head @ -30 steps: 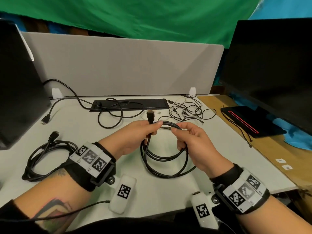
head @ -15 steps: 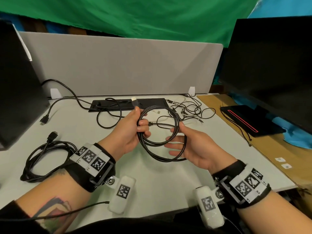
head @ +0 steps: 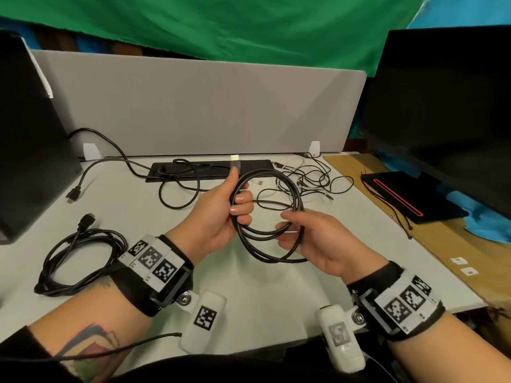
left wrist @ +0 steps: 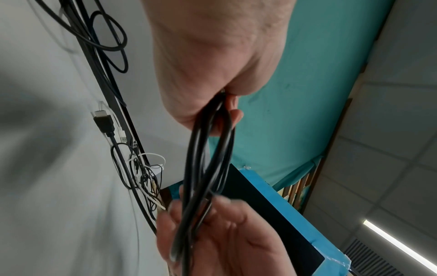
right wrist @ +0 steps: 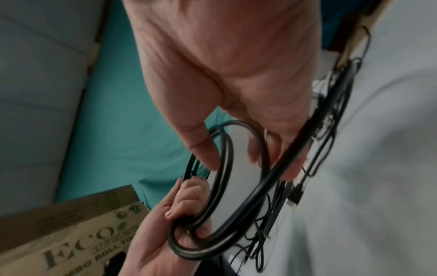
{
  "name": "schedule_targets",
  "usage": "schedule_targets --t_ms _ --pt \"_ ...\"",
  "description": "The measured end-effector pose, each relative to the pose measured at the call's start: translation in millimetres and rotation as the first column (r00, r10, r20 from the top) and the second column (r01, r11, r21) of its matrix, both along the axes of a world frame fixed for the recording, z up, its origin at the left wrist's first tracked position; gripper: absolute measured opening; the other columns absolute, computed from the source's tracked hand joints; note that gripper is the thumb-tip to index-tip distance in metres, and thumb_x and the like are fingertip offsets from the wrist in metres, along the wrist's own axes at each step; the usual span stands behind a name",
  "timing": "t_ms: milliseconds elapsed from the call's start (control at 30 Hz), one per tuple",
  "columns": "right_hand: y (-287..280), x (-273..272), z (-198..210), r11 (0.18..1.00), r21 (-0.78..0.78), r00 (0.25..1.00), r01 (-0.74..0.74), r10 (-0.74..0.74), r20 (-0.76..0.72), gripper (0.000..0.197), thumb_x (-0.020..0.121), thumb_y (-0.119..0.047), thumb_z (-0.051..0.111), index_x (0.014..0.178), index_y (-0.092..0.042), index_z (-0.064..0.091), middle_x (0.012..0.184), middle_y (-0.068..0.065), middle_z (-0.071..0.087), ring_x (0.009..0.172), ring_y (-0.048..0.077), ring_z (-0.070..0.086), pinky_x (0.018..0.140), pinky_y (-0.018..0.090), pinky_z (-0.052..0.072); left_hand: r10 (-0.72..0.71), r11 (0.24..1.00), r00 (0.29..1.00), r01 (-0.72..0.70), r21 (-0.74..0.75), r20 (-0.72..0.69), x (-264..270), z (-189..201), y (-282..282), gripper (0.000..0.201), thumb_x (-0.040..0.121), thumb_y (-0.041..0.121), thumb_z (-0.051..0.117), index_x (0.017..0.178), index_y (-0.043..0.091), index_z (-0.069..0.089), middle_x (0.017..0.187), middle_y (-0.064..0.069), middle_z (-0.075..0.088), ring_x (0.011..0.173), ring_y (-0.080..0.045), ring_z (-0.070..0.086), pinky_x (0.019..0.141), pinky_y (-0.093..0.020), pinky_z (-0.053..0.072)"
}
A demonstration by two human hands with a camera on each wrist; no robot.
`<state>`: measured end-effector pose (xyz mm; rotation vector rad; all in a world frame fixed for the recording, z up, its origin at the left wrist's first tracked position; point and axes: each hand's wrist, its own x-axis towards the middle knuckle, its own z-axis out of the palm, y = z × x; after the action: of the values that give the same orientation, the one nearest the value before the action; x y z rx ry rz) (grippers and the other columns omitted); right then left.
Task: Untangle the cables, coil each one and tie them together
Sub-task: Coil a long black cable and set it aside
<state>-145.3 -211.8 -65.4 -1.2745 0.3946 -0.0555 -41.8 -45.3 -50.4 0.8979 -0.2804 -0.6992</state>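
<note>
A black cable wound into a round coil (head: 262, 172) hangs in the air above the white table (head: 249, 286). My left hand (head: 221, 214) grips the coil's left side, fingers curled round the strands, and a connector (head: 235, 163) sticks up past the thumb. My right hand (head: 309, 239) lies palm up on the coil's right side, with thumb and fingers loosely curled round the strands. The left wrist view shows the coil (left wrist: 203, 158) edge-on, running from the left hand (left wrist: 212, 65) down to the right hand (left wrist: 224, 233). In the right wrist view the loops (right wrist: 227, 168) pass between the right hand's fingers (right wrist: 201, 149).
A second coiled black cable (head: 77, 261) lies on the table at the left. A tangle of thin cables (head: 307, 178) sits at the back right. A loose black cable (head: 177, 189) crosses a black strip (head: 210, 170). A monitor (head: 442, 120) stands right, a black box (head: 27, 134) left.
The coil has been lifted off the table and turned to face me. My left hand shifted to its left side; my right hand turned palm up and now curls round the strands.
</note>
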Motion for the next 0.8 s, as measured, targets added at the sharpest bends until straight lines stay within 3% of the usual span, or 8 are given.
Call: schedule_targets --t_ms 67,133,233,333,467,667,800 --pt "-2 -3 2 0.970 -0.235 0.998 -0.063 0.060 -0.019 0.016 0.089 -0.006 0.068 0.104 -0.004 0.064 0.092 0.012 0.061 0.089 0.024 0.059 0.085 0.036 0.048 0.066 0.998 0.997 -0.067 0.020 0.032 4 1 2 0.036 0.102 0.049 0.044 0.085 0.017 0.048 0.060 0.008 0.035 0.042 -0.003 0.028 0.039 -0.016 0.030" --pt "-6 -6 5 0.880 -0.456 0.991 -0.133 0.114 -0.069 0.017 0.085 -0.007 0.072 0.102 -0.006 0.068 0.090 0.009 0.060 0.086 0.020 0.055 0.080 0.030 0.044 0.125 0.992 0.991 -0.126 0.018 0.045 8 1 3 0.037 0.103 0.047 0.044 0.084 0.016 0.048 0.060 0.008 0.037 0.042 -0.003 0.028 0.038 -0.016 0.029" --pt "-12 -8 6 0.809 -0.569 0.989 -0.148 0.126 -0.077 0.016 0.084 -0.003 0.075 0.099 -0.002 0.071 0.077 0.014 0.059 0.071 0.022 0.053 0.072 0.030 0.042 0.170 0.985 0.984 -0.171 0.017 0.056 11 0 3 0.036 0.102 0.047 0.046 0.086 0.015 0.050 0.060 0.009 0.039 0.043 -0.003 0.029 0.038 -0.015 0.029" --pt "-10 -8 4 0.891 -0.433 0.991 -0.135 0.116 -0.070 0.009 0.085 0.006 0.070 0.091 0.004 0.063 0.069 0.013 0.069 0.056 0.019 0.066 0.055 0.024 0.055 0.202 0.974 0.968 -0.214 0.068 0.148 9 -3 2 0.031 0.100 0.044 0.054 0.086 0.017 0.049 0.062 0.009 0.037 0.045 -0.003 0.028 0.039 -0.015 0.028" --pt "-7 -7 3 0.989 -0.135 0.991 -0.060 0.043 -0.126 0.016 0.088 0.011 0.065 0.087 -0.001 0.055 0.070 0.020 0.070 0.060 0.027 0.074 0.049 0.026 0.057 0.216 0.959 0.930 -0.260 0.116 0.297 5 -7 0 0.029 0.096 0.032 0.064 0.079 0.023 0.043 0.061 0.013 0.037 0.048 -0.003 0.029 0.042 -0.014 0.030" --pt "0 -6 0 0.991 0.136 0.983 0.003 0.022 -0.183 0.023 0.094 0.015 0.051 0.091 -0.007 0.045 0.071 0.022 0.062 0.065 0.037 0.074 0.048 0.033 0.058 0.237 0.942 0.913 -0.299 0.152 0.331 -1 -13 -5 0.019 0.097 0.021 0.064 0.083 0.021 0.051 0.065 0.010 0.038 0.049 -0.002 0.032 0.043 -0.014 0.032" --pt "9 -5 -5 0.980 0.201 0.978 0.007 0.035 -0.206 0.017 0.096 0.012 0.047 0.090 -0.004 0.048 0.068 0.018 0.060 0.068 0.040 0.074 0.049 0.034 0.059 0.218 0.954 0.936 -0.264 0.142 0.277 -4 -13 -6 0.019 0.094 0.002 0.058 0.085 0.017 0.051 0.067 0.008 0.044 0.051 -0.004 0.036 0.042 -0.016 0.032"
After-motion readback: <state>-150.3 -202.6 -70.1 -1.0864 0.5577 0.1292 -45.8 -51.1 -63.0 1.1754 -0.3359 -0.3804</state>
